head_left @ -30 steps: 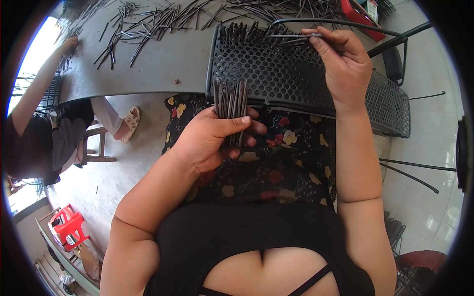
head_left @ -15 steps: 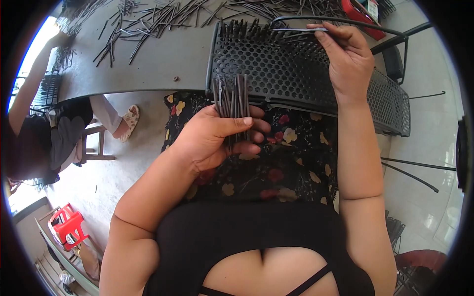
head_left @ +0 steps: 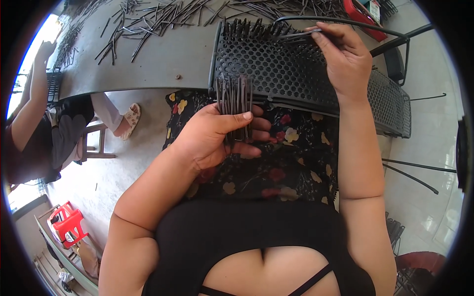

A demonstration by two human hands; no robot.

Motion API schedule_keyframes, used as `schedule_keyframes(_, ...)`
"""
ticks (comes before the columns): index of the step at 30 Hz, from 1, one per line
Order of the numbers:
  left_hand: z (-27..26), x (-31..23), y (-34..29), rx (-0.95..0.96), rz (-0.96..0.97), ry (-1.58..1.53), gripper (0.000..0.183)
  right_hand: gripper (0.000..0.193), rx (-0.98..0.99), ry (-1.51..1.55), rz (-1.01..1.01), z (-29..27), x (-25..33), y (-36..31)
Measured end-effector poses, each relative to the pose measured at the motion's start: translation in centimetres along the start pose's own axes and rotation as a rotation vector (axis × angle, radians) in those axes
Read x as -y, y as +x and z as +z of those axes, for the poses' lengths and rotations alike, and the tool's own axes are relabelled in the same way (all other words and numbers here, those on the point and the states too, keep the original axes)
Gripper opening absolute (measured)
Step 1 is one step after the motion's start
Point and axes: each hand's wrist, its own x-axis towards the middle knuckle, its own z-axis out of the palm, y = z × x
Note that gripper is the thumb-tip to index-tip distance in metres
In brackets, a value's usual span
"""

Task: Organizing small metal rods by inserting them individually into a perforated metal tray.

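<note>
A bundle of thin dark metal rods [head_left: 234, 98] stands upright in my left hand [head_left: 222, 128], clasped under the thumb in front of the perforated rack's near edge. My right hand [head_left: 348, 56] is over the far right part of the black perforated rack [head_left: 266, 71]. Its thumb and fingertips pinch a thin rod [head_left: 298, 34], whose other end reaches left toward the rods in the rack. Several rods [head_left: 242, 29] stand packed in the holes along the rack's far left side. The exact hole at the held rod's tip cannot be made out.
Loose dark rods [head_left: 163, 17] lie scattered over the grey table [head_left: 148, 69]. A black curved metal bar [head_left: 340, 19] arches over the rack's far edge. A red container [head_left: 363, 19] is at the far right. At left, another person's arm [head_left: 37, 93] reaches toward the table.
The rod in my right hand has shifted closer to me and slants down to the left. My left hand keeps its bundle almost in place. The other person's arm at left has moved.
</note>
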Motion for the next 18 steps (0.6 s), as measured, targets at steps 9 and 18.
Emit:
schedule_keyframes(9, 0.6, -0.2, 0.1, -0.026, 0.004, 0.049, 0.031, 0.016, 0.089, -0.174, -0.071, 1.5, 0.7, 0.6)
schedule_keyframes(18, 0.0, 0.1, 0.1, -0.060, 0.054, 0.065, 0.022, 0.017, 0.157, -0.370, -0.122, 2.6, 1.7, 2.8)
